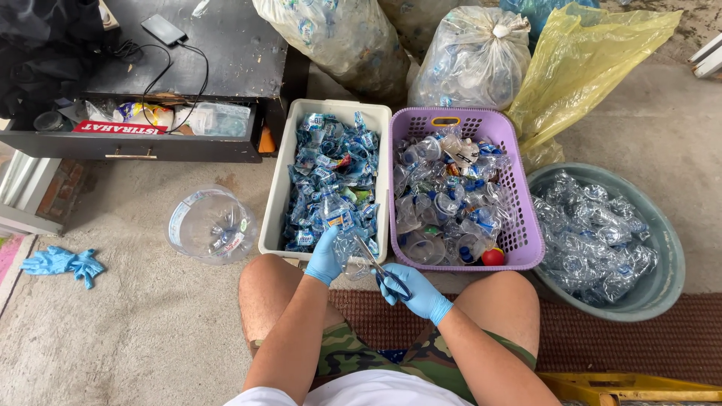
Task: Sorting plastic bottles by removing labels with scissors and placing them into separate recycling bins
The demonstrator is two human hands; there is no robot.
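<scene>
My left hand (326,258), in a blue glove, grips a clear plastic bottle (342,234) with a blue label, just over the near edge of the white bin (275,197). My right hand (417,293), also gloved in blue, holds scissors (378,267) whose blades point up-left at the bottle. Both hands sit above my bare knees. The white bin holds several torn blue labels. Next to it on the right, a purple basket (524,225) holds several clear bottles, with loose caps among them.
A grey-green basin (665,248) of crushed clear bottles stands at right. A large clear jug (210,224) lies on the concrete at left, with a spare pair of blue gloves (64,263) farther left. Bags of bottles (474,56) and a yellow bag (579,68) stand behind. A black cabinet (150,143) with an open drawer is at back left.
</scene>
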